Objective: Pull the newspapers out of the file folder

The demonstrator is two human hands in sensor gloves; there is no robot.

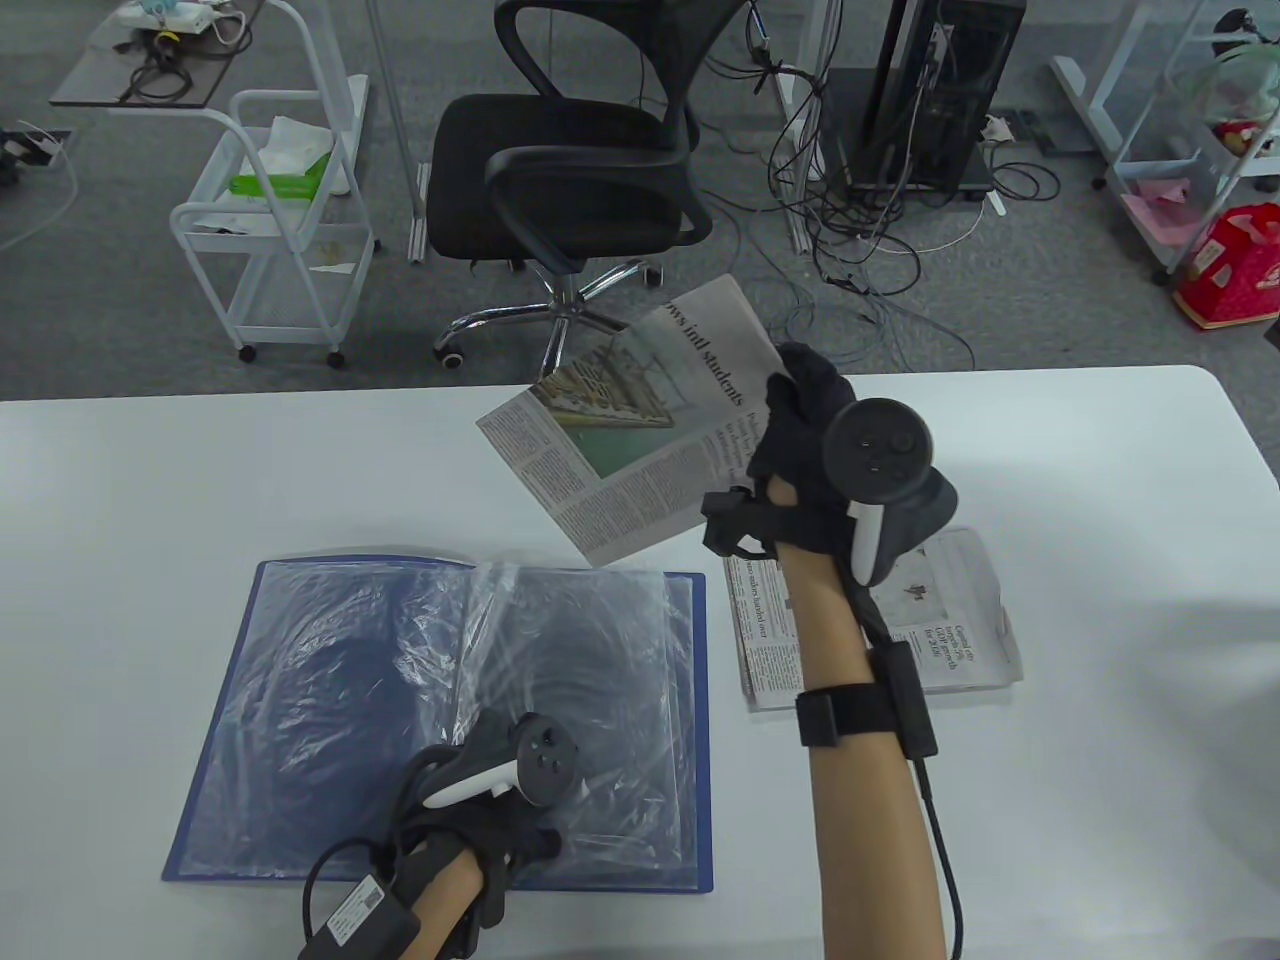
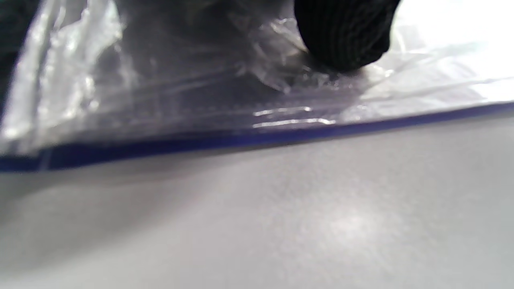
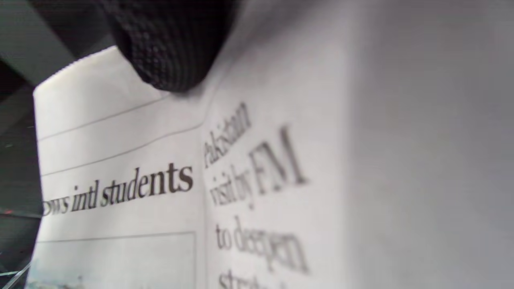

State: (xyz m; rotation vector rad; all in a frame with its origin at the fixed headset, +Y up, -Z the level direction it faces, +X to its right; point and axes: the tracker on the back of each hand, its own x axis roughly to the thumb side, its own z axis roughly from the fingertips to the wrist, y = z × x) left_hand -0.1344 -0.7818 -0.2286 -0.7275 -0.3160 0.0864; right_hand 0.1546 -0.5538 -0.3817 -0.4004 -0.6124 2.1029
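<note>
A blue file folder (image 1: 300, 640) lies open on the white table, its clear plastic sleeves (image 1: 560, 680) crinkled. My left hand (image 1: 500, 800) presses down on the sleeves near the folder's front edge; in the left wrist view a gloved fingertip (image 2: 345, 36) rests on the plastic (image 2: 160, 80). My right hand (image 1: 800, 430) holds a folded newspaper (image 1: 640, 430) in the air above the table, beyond the folder. In the right wrist view a fingertip (image 3: 168, 48) presses on the printed page (image 3: 160, 180).
A second folded newspaper (image 1: 950, 620) lies on the table right of the folder, partly under my right forearm. Behind the table's far edge stand a black office chair (image 1: 570, 170), a white cart (image 1: 280, 220) and tangled cables (image 1: 850, 200).
</note>
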